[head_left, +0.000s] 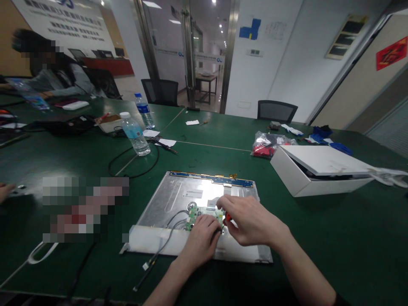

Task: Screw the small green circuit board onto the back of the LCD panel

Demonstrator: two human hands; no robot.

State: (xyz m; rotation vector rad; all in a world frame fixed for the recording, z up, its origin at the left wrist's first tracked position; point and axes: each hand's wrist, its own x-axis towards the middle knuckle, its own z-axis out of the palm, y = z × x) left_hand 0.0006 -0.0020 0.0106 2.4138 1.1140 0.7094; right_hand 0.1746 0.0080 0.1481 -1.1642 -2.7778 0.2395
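A flat metal-backed display panel point(159, 204) lies on the green table in front of me, with a pale strip along its near edge. On it sits a small green circuit board point(195, 211), with thin grey cables point(174, 236) running off to the left. My left hand point(204, 236) is closed at the board's near edge, fingers bent over it and together. My right hand point(245, 216) is closed around a red-handled screwdriver point(227, 217), mostly hidden by the fingers. Its tip, close to my left fingertips at the board's right end, cannot be made out clearly.
A white box point(296, 178) with its lid ajar stands at the right, beside a bagged red item point(264, 146). Two water bottles point(135, 135) point(144, 111) and a soldering iron point(165, 146) with a looped cord are at the back left. Another person point(63, 72) sits at far left.
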